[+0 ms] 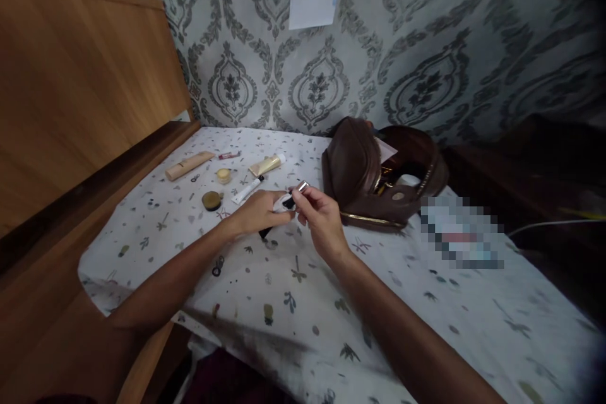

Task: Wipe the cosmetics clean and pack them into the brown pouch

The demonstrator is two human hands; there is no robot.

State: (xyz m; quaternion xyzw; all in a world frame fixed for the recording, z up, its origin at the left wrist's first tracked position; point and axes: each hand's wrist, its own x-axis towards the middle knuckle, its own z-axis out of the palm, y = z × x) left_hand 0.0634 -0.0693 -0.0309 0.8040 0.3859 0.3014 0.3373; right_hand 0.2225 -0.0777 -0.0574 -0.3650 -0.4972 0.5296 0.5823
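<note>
My left hand (255,213) is closed around a small white piece (284,203), tissue-like in look, and a black end (265,233) sticks out below its fingers. In my right hand (322,219), the fingers pinch a slim black and silver item (302,187), its silver end pointing up. Both hands meet over the table, and I cannot tell whether the black parts belong to one thing. Just beyond my left hand lie a white tube with a black cap (247,190), a cream-coloured tube (267,165) and a round jar with a dark base (211,201).
A brown bag (353,170) stands open at the right, with things inside. Farther left lie a beige bottle (189,165), a small yellowish jar (223,175) and a thin reddish tube (230,155). A patterned cloth (293,328) covers the table; a wooden panel (85,50) rises at left.
</note>
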